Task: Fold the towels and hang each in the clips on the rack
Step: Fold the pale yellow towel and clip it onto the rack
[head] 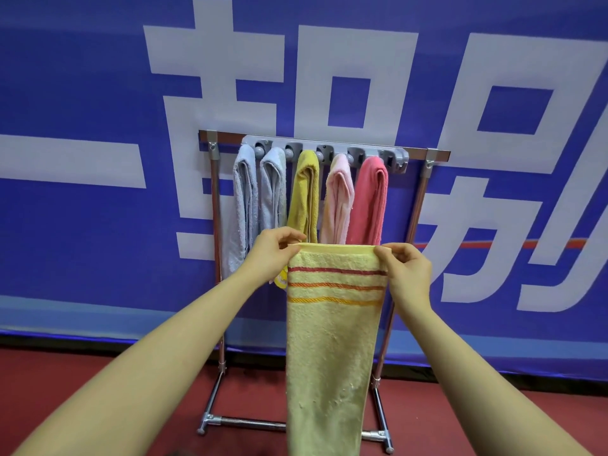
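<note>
A pale yellow towel (330, 350) with red and orange stripes hangs lengthwise in front of me. My left hand (273, 255) pinches its top left corner and my right hand (406, 268) pinches its top right corner. Behind it stands a metal rack (215, 225) with a grey clip strip (324, 148). Several folded towels hang from the clips: two light blue (243, 199), a mustard one (304, 195), a pale pink one (339, 199) and a deeper pink one (368, 202). The rightmost clip (393, 159) holds nothing.
A blue banner with large white characters (98, 159) covers the wall right behind the rack. The floor (98, 390) is dark red. The rack's foot bars (250, 422) run along the floor beneath the hanging towel.
</note>
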The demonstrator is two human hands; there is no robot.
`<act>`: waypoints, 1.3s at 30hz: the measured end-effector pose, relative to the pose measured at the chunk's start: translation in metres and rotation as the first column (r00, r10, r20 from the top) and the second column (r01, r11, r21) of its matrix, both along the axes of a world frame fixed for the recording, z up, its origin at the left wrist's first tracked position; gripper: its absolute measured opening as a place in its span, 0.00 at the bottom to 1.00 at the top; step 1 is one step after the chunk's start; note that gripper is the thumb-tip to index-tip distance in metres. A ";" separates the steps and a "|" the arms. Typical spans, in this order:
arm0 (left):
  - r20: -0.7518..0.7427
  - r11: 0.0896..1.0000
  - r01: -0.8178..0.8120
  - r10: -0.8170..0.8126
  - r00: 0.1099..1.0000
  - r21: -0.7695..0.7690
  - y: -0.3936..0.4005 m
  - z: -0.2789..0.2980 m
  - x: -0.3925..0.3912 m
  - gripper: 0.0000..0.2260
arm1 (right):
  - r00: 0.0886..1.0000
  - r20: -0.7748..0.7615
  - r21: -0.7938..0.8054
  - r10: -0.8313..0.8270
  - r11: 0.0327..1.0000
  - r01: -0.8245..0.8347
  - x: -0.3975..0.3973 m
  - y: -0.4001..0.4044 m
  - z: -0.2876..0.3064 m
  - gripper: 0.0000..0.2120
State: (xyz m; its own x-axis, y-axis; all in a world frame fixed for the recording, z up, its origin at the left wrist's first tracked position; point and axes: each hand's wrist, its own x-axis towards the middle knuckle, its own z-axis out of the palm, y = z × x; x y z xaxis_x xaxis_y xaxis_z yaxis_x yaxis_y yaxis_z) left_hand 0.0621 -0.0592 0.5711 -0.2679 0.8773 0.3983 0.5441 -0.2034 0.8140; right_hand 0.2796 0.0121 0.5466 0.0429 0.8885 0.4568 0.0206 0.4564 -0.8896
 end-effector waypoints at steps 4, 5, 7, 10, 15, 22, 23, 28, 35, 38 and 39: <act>-0.077 0.999 0.028 -0.029 0.997 -0.016 -0.002 0.003 -0.003 0.12 | 0.999 0.043 0.038 -0.001 0.999 -0.001 0.001 0.001 0.001 0.02; -0.104 0.998 0.047 -0.051 0.993 -0.032 -0.003 0.004 -0.003 0.12 | 0.999 0.048 0.042 0.001 0.999 -0.003 0.001 0.001 0.001 0.02; -0.168 0.990 0.121 -0.132 0.977 -0.075 -0.008 0.007 -0.003 0.12 | 0.999 0.045 0.046 -0.001 0.999 -0.001 0.001 0.002 0.001 0.03; -0.277 0.964 0.208 -0.247 0.929 -0.165 -0.013 0.009 -0.003 0.13 | 0.999 0.041 0.039 -0.025 0.999 0.023 -0.001 0.005 0.001 0.03; -0.196 0.938 0.268 -0.311 0.930 -0.220 -0.017 0.013 -0.002 0.15 | 0.996 0.057 0.009 -0.062 0.998 0.062 -0.008 0.010 -0.002 0.03; 0.143 0.856 0.443 -0.419 0.897 -0.268 -0.021 0.021 0.002 0.21 | 0.998 -0.004 -0.046 -0.063 0.997 0.062 -0.014 0.012 -0.002 0.04; 0.149 0.849 0.454 -0.429 0.891 -0.269 -0.021 0.023 0.003 0.20 | 0.998 -0.015 -0.055 -0.053 0.997 0.052 -0.014 0.012 -0.002 0.04; 0.097 0.894 0.393 -0.381 0.920 -0.217 -0.017 0.026 0.011 0.11 | 0.998 -0.048 -0.064 0.032 0.997 -0.035 -0.014 0.004 -0.002 0.06; -0.072 0.961 0.264 -0.270 0.960 -0.086 -0.001 0.024 0.028 0.03 | 0.975 -0.056 -0.055 0.213 0.975 -0.216 -0.018 -0.006 0.002 0.02; -0.095 0.963 0.259 -0.266 0.959 -0.077 0.003 0.026 0.037 0.04 | 0.957 -0.050 -0.056 0.284 0.956 -0.287 -0.020 -0.010 0.007 0.02; -0.072 0.960 0.270 -0.276 0.958 -0.078 0.003 0.027 0.039 0.04 | 0.950 -0.058 -0.058 0.306 0.949 -0.310 -0.020 -0.011 0.008 0.02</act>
